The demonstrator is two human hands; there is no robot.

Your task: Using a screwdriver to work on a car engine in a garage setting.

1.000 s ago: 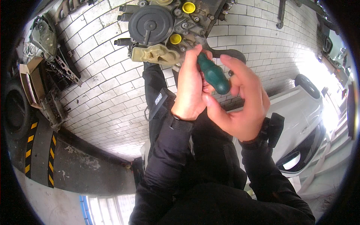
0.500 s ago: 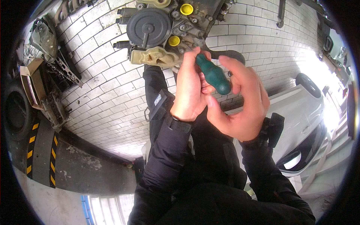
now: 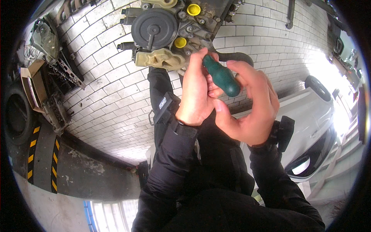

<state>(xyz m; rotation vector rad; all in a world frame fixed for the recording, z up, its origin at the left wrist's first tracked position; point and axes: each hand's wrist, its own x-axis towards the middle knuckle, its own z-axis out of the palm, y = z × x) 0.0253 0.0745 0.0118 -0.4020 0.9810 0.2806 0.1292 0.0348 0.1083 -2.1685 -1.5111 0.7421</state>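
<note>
Left hand (image 3: 195, 91) closed around a green handle (image 3: 223, 76), right hand (image 3: 253, 102) curved wide beside it, before the engine (image 3: 154, 31). I judge the handle's grip secured and work under way; what remains, I cannot tell.

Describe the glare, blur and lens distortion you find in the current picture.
Head view: strong white glare beside the white car; head view: the right hand looks slightly soft, the green handle crisper; head view: rows of floor tiles curve.
</note>
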